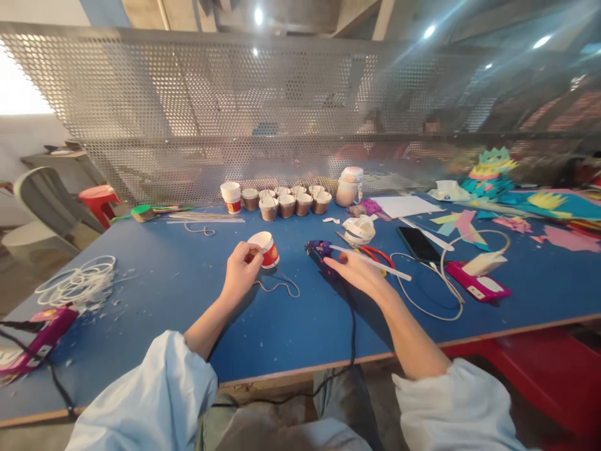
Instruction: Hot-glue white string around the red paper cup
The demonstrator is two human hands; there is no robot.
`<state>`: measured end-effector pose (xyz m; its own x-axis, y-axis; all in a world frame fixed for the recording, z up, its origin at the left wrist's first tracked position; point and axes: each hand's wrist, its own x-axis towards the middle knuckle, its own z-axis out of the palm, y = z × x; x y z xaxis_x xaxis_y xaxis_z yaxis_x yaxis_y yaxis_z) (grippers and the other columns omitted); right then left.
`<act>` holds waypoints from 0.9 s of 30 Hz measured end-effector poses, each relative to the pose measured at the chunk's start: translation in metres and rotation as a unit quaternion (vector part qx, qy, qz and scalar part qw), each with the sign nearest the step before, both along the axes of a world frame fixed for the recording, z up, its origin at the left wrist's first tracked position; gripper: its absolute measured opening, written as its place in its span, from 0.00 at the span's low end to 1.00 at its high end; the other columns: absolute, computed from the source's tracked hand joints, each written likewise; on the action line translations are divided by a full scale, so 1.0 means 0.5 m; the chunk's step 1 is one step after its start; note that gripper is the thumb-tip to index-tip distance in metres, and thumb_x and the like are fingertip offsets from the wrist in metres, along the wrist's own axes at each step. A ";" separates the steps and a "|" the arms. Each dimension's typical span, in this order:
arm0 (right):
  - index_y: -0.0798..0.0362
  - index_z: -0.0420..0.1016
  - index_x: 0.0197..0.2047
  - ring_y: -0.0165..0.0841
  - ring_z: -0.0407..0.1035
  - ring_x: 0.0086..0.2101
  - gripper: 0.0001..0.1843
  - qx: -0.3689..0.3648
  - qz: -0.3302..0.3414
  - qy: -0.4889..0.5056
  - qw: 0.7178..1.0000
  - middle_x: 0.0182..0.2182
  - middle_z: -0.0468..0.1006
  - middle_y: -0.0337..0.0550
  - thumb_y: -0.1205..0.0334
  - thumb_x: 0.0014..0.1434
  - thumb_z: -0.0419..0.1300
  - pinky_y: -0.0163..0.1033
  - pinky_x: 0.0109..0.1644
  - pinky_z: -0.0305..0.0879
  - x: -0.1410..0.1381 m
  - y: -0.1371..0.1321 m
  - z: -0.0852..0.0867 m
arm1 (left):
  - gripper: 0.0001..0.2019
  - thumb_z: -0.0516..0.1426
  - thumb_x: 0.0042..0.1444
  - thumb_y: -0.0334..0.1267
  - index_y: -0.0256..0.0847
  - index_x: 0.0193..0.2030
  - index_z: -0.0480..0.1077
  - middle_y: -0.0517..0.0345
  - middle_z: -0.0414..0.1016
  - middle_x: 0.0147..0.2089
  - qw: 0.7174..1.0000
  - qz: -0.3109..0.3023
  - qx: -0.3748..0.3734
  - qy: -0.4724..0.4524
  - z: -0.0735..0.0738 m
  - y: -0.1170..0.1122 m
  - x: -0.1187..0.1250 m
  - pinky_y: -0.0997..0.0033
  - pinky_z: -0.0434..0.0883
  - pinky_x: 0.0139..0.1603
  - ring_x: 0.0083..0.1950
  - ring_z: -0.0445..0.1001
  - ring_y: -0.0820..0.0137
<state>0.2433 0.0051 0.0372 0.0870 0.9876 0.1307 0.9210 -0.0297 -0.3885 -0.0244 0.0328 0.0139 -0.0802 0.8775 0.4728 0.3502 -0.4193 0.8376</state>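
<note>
My left hand [243, 270] pinches a red and white paper cup [271, 255] at its left side, fingers closed. A thin white cord [283, 286] trails from beside the cup onto the table. My right hand [355, 274] is closed at the handle of a dark purple hot glue gun [320, 248]; its nozzle points left, towards the cup. A long, whitish glue stick [375, 263] juts out of the gun's back. The gun's black cable [353, 326] runs down over the table's front edge. Part of the handle is hidden by my fingers.
Several brown-wrapped cups [286, 205] and a stack of paper cups [230, 197] line the back. A roll of white tape [359, 230], a phone [419, 243] and a pink power strip [477, 282] lie right. Coiled white cord [77, 279] lies left.
</note>
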 end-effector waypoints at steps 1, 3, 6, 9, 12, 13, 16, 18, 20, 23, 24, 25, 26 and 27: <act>0.51 0.74 0.27 0.38 0.72 0.28 0.22 -0.001 -0.039 -0.038 0.999 0.25 0.78 0.43 0.41 0.56 0.56 0.37 0.30 0.57 0.000 -0.020 0.009 | 0.04 0.55 0.51 0.36 0.40 0.29 0.69 0.62 0.66 0.30 1.000 0.002 -0.001 -0.004 0.000 0.001 0.001 0.74 0.62 0.31 0.28 0.64 0.75; 0.51 0.72 0.25 0.38 0.72 0.29 0.21 0.009 -0.056 -0.068 0.996 0.24 0.77 0.43 0.44 0.58 0.56 0.37 0.31 0.56 -0.011 -0.058 0.024 | 0.04 0.55 0.51 0.36 0.40 0.31 0.70 0.62 0.66 0.30 1.000 -0.004 -0.009 -0.012 -0.002 0.001 0.003 0.74 0.63 0.31 0.28 0.65 0.75; 0.50 0.72 0.26 0.34 0.71 0.27 0.15 0.021 0.040 0.004 0.999 0.24 0.78 0.39 0.50 0.60 0.57 0.36 0.32 0.58 -0.056 -0.084 0.039 | 0.04 0.54 0.52 0.36 0.40 0.32 0.70 0.62 0.67 0.31 0.999 -0.020 -0.023 -0.011 -0.005 -0.004 0.008 0.74 0.63 0.32 0.28 0.65 0.75; 0.50 0.72 0.31 0.31 0.71 0.30 0.07 0.088 0.167 0.100 0.977 0.29 0.79 0.38 0.58 0.59 0.59 0.35 0.36 0.62 -0.119 -0.057 0.035 | 0.04 0.55 0.54 0.36 0.39 0.32 0.70 0.61 0.67 0.31 0.999 -0.033 -0.020 0.005 -0.007 -0.009 0.012 0.74 0.64 0.33 0.30 0.66 0.75; 0.51 0.72 0.33 0.31 0.72 0.32 0.01 0.169 0.218 0.133 0.952 0.33 0.78 0.40 0.65 0.57 0.61 0.35 0.38 0.64 -0.174 -0.002 0.012 | 0.04 0.55 0.54 0.35 0.39 0.32 0.69 0.62 0.67 0.31 0.999 -0.038 -0.001 0.016 -0.004 -0.014 0.012 0.75 0.64 0.32 0.29 0.65 0.75; 0.51 0.72 0.33 0.31 0.72 0.33 0.01 0.186 0.224 0.134 0.947 0.33 0.78 0.41 0.64 0.57 0.61 0.35 0.39 0.65 -0.186 0.015 0.003 | 0.04 0.55 0.54 0.35 0.39 0.32 0.69 0.62 0.66 0.31 0.999 -0.039 0.003 0.017 -0.002 -0.015 0.013 0.75 0.64 0.31 0.28 0.65 0.76; 0.51 0.72 0.33 0.32 0.72 0.34 0.03 0.224 0.220 0.136 0.940 0.32 0.78 0.40 0.61 0.57 0.62 0.36 0.39 0.65 -0.208 0.048 -0.021 | 0.04 0.55 0.54 0.34 0.39 0.30 0.69 0.62 0.66 0.31 0.999 -0.042 0.013 0.019 0.002 -0.017 0.014 0.75 0.64 0.30 0.27 0.65 0.76; 0.51 0.73 0.33 0.32 0.72 0.33 0.03 0.241 0.220 0.132 0.936 0.32 0.78 0.40 0.62 0.58 0.62 0.36 0.40 0.65 -0.211 0.055 -0.032 | 0.04 0.55 0.54 0.33 0.39 0.30 0.69 0.62 0.66 0.31 0.999 -0.044 0.018 0.025 0.002 -0.018 0.016 0.75 0.64 0.31 0.27 0.66 0.76; 0.51 0.72 0.33 0.33 0.72 0.33 0.03 0.252 0.224 0.120 0.934 0.31 0.78 0.40 0.64 0.59 0.60 0.37 0.40 0.64 -0.210 0.054 -0.039 | 0.04 0.55 0.54 0.33 0.39 0.30 0.70 0.61 0.66 0.31 0.998 -0.044 0.020 0.031 0.000 -0.018 0.017 0.74 0.65 0.31 0.28 0.67 0.75; 0.51 0.72 0.32 0.33 0.72 0.32 0.04 0.272 0.228 0.103 0.929 0.30 0.79 0.39 0.67 0.59 0.59 0.38 0.41 0.62 -0.209 0.047 -0.044 | 0.05 0.54 0.55 0.33 0.39 0.31 0.71 0.60 0.66 0.31 0.998 -0.043 0.023 0.051 -0.004 -0.018 0.016 0.74 0.64 0.32 0.28 0.66 0.75; 0.51 0.72 0.32 0.33 0.72 0.32 0.04 0.282 0.227 0.100 0.927 0.29 0.78 0.39 0.67 0.58 0.59 0.38 0.41 0.62 -0.208 0.046 -0.044 | 0.05 0.54 0.55 0.33 0.39 0.31 0.71 0.60 0.67 0.32 0.997 -0.042 0.026 0.059 -0.004 -0.018 0.016 0.74 0.64 0.32 0.28 0.66 0.75; 0.51 0.72 0.31 0.33 0.72 0.32 0.04 0.293 0.225 0.099 0.924 0.29 0.78 0.39 0.68 0.58 0.59 0.38 0.41 0.61 -0.208 0.044 -0.045 | 0.05 0.54 0.55 0.33 0.39 0.32 0.72 0.60 0.67 0.32 0.996 -0.041 0.031 0.067 -0.005 -0.019 0.015 0.74 0.64 0.32 0.28 0.66 0.75; 0.51 0.71 0.31 0.33 0.71 0.31 0.05 0.303 0.222 0.097 0.922 0.28 0.78 0.38 0.68 0.58 0.59 0.38 0.41 0.61 -0.208 0.043 -0.045 | 0.06 0.54 0.55 0.33 0.39 0.32 0.72 0.60 0.67 0.32 0.996 -0.041 0.036 0.073 -0.005 -0.020 0.015 0.74 0.64 0.32 0.29 0.66 0.75; 0.51 0.71 0.30 0.32 0.71 0.31 0.05 0.311 0.218 0.095 0.920 0.27 0.78 0.38 0.68 0.58 0.58 0.38 0.41 0.61 -0.207 0.042 -0.046 | 0.06 0.54 0.55 0.33 0.39 0.33 0.72 0.59 0.67 0.32 0.995 -0.043 0.040 0.077 -0.005 -0.020 0.015 0.74 0.64 0.33 0.29 0.66 0.75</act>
